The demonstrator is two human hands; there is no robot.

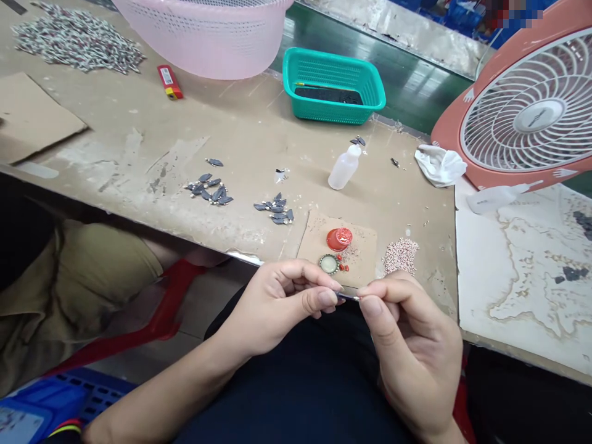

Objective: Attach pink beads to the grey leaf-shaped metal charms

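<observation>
My left hand (296, 302) is closed in a pinch on a small dark piece (341, 296), mostly covered by the fingertips. Facing it, my right hand (407, 333) pinches a tiny pale bead (356, 298) close to the dark piece's end; whether the two touch I cannot tell. Just beyond the fingers lies a cardboard square (314, 237) with a red cap-like cup (339, 238), a bottle cap (328, 264) and small red bits. To its right is a heap of tiny pinkish beads (400, 256). Dark leaf-shaped pieces with pale tips lie in two groups (210, 190) (277, 208) on the left.
A white squeeze bottle (345, 168) stands behind the cardboard. Farther back are a green basket (333, 114), a pink basket (208, 43), a red lighter (170, 82) and a pile of small sticks (76, 38). An orange fan (518, 111) stands right. Another person's leg (83, 271) is at left.
</observation>
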